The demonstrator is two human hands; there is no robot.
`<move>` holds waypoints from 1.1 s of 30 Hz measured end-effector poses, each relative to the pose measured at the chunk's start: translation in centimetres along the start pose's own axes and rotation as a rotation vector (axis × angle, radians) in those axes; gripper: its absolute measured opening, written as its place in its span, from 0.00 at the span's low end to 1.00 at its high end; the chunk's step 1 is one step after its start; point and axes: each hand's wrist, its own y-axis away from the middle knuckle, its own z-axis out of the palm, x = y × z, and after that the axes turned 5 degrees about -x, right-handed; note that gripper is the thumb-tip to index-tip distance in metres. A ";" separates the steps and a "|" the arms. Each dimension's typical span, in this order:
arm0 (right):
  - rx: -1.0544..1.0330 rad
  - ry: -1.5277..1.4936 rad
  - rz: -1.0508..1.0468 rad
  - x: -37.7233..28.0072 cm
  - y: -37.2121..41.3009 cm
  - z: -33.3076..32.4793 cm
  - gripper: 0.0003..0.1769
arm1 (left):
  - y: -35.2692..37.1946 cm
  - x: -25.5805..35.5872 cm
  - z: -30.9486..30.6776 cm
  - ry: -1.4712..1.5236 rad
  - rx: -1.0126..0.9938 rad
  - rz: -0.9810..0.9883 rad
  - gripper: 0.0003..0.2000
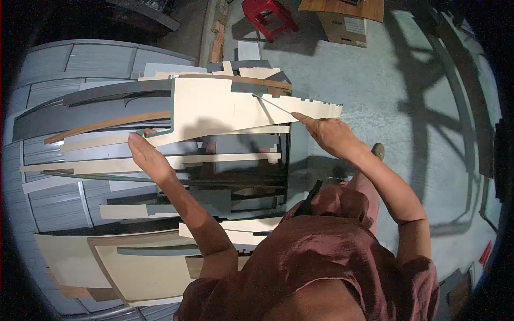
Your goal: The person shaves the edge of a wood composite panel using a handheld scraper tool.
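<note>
A cream cut panel [203, 107] with dark green edges lies slanted over the stacked pieces. Its upper right edge has several small notches. At the panel's lower left corner is my left hand [147, 155], closed around the narrow end, with some fingers hidden. My right hand [333, 136] holds a thin, straight rod-like tool [276, 105], index finger stretched along it. The tool's far tip meets the notched edge near the middle of the panel. Its handle is hidden inside my fist, so I cannot make out its exact kind.
Long strips and offcuts [160, 167] lie under and around the panel. Larger cream boards [144, 267] lean at the lower left. A red plastic stool [269, 18] and a cardboard box [342, 29] stand at the back. Grey floor [353, 80] lies to the right.
</note>
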 end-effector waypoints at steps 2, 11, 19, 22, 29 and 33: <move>0.024 0.096 0.008 -0.2 0.5 -0.1 0.30 | -0.1 -0.4 -0.1 -0.031 -0.005 -0.006 0.23; 0.171 0.320 0.078 0.4 0.7 -0.9 0.38 | -0.1 -0.5 -0.2 -0.015 0.006 0.008 0.23; 0.128 0.218 0.028 0.1 1.7 -1.0 0.32 | 0.4 0.9 -0.6 0.003 -0.019 0.009 0.24; 0.079 0.210 0.061 0.9 1.7 -1.1 0.29 | 0.6 0.8 -0.6 0.014 -0.017 0.054 0.24; 0.080 -0.025 0.013 1.6 2.0 -0.7 0.24 | 0.5 0.3 -1.0 0.058 -0.039 0.070 0.23; 0.035 -0.100 0.058 2.8 1.3 0.9 0.22 | 0.6 0.5 -1.0 0.050 -0.048 0.087 0.23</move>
